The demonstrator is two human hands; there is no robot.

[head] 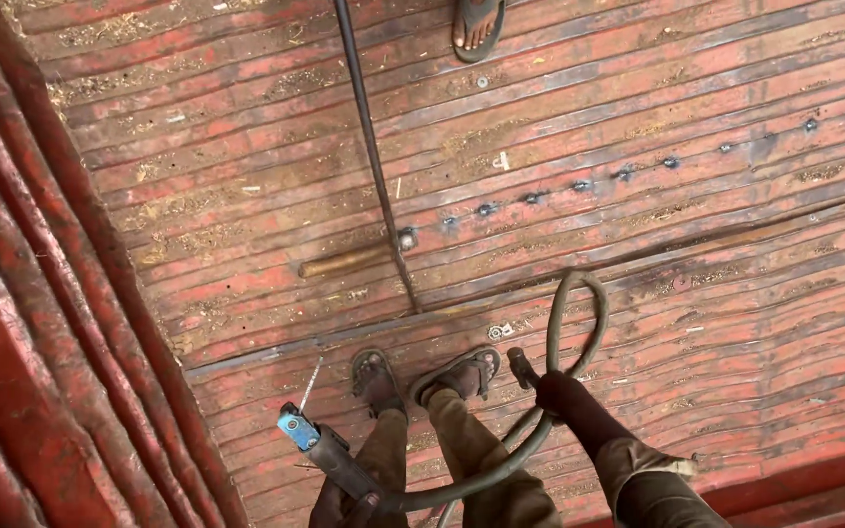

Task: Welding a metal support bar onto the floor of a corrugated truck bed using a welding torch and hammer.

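Fingers of the left hand (344, 501) clamp the electrode holder (317, 445); right hand (555, 391) grips the looped cable (579, 323); keeping slack clear of both feet seems wise.

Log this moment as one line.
left hand: holds electrode holder | right hand: grips cable loop | stance: ribbed red floor

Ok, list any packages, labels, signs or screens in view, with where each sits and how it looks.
None in view: no package, label, sign or screen.
Nearest thing: a small blue block on the head of the electrode holder in the left hand, low in the picture; no writing can be made out.
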